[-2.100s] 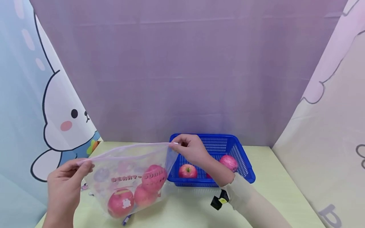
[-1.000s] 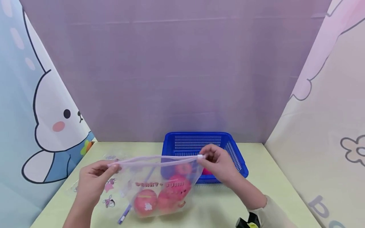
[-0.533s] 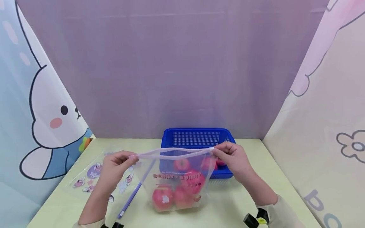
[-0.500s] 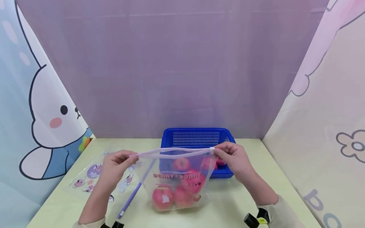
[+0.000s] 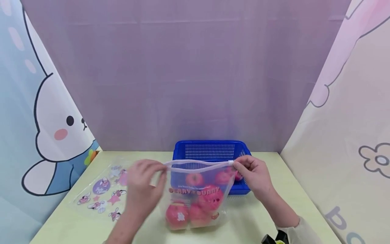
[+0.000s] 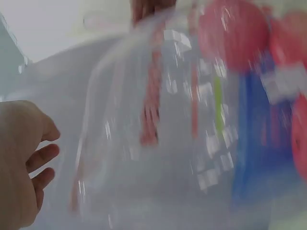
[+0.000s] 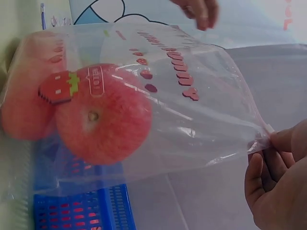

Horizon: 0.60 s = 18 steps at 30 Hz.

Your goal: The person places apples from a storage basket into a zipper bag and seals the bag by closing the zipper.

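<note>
A clear slider zip bag (image 5: 195, 198) with a pink top edge and "Berry Bunny" print stands in the middle of the head view. Several red apples (image 5: 177, 217) fill its bottom. At the white slider, by the bag's top right corner, my right hand (image 5: 254, 174) pinches the edge between thumb and fingers. My left hand (image 5: 144, 186) is at the top left corner, thumb and fingers apart. In the left wrist view, the loosely curled fingers (image 6: 43, 155) show a gap to the blurred bag. The bag's mouth looks partly open.
Behind the bag is a blue plastic basket (image 5: 210, 152) with more apples (image 5: 194, 179), seen partly through the film. On the left lies a transparent sheet or bag with bunny prints (image 5: 101, 186). A purple cloth (image 5: 195, 84) closes off the back.
Both hands have carried the bag rightward and stood it in front of the basket. My left hand has let go of the left corner, its fingers spreading, while the right keeps its pinch.
</note>
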Each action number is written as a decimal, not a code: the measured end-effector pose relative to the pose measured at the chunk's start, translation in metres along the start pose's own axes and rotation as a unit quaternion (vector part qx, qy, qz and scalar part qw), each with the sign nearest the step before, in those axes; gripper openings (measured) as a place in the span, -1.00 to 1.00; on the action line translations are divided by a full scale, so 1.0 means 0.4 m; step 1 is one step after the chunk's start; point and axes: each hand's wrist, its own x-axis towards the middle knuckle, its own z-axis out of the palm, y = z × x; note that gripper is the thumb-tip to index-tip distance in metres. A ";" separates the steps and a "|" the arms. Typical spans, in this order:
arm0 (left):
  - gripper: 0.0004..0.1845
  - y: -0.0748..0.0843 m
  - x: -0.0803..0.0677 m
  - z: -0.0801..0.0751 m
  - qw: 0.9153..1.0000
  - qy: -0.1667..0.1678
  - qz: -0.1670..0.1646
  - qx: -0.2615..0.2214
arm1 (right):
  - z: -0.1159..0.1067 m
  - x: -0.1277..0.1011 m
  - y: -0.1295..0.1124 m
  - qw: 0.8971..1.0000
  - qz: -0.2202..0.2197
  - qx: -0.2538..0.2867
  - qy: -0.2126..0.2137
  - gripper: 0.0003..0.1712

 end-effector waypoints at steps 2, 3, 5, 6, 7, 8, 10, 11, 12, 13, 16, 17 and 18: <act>-0.89 0.065 0.014 0.030 0.998 -0.027 0.062 0.001 | 0.007 -0.006 0.000 1.000 -0.010 -0.002 0.010 -0.81; -0.90 0.096 0.021 0.047 0.995 -0.047 0.083 0.002 | 0.010 -0.009 -0.001 1.000 -0.015 -0.003 0.014 -0.82; -0.90 0.153 0.038 0.094 0.990 -0.083 0.109 0.012 | 0.008 -0.006 -0.003 0.999 -0.028 -0.004 0.022 -0.83; -0.90 0.178 0.048 0.116 0.988 -0.103 0.113 0.022 | 0.007 -0.005 -0.004 0.999 -0.034 -0.005 0.025 -0.83; -0.90 0.198 0.056 0.137 0.985 -0.127 0.112 0.032 | 0.006 -0.005 -0.003 0.999 -0.037 -0.005 0.028 -0.83; -0.87 0.213 0.065 0.157 0.982 -0.149 0.106 0.044 | 0.005 -0.006 -0.002 0.999 -0.038 -0.003 0.029 -0.83; -0.82 0.230 0.082 0.190 0.976 -0.185 0.088 0.067 | 0.004 -0.010 0.000 0.999 -0.037 0.003 0.028 -0.82; -0.79 0.234 0.090 0.202 0.973 -0.204 0.075 0.076 | 0.004 -0.013 0.002 0.999 -0.035 0.005 0.026 -0.81; -0.76 0.237 0.096 0.212 0.970 -0.221 0.062 0.085 | 0.004 -0.016 0.003 0.999 -0.032 0.005 0.022 -0.79; -0.75 0.237 0.102 0.220 0.966 -0.235 0.049 0.092 | 0.003 -0.020 0.005 0.999 -0.029 0.006 0.017 -0.78; -0.73 0.234 0.115 0.237 0.959 -0.262 0.029 0.101 | 0.000 -0.025 0.007 1.000 -0.029 0.007 0.007 -0.77; -0.72 0.234 0.118 0.241 0.958 -0.268 0.025 0.099 | -0.002 -0.026 0.007 0.999 -0.031 0.006 0.006 -0.77; -0.72 0.234 0.121 0.246 0.957 -0.273 0.023 0.097 | -0.005 -0.027 0.006 0.999 -0.033 0.007 0.007 -0.78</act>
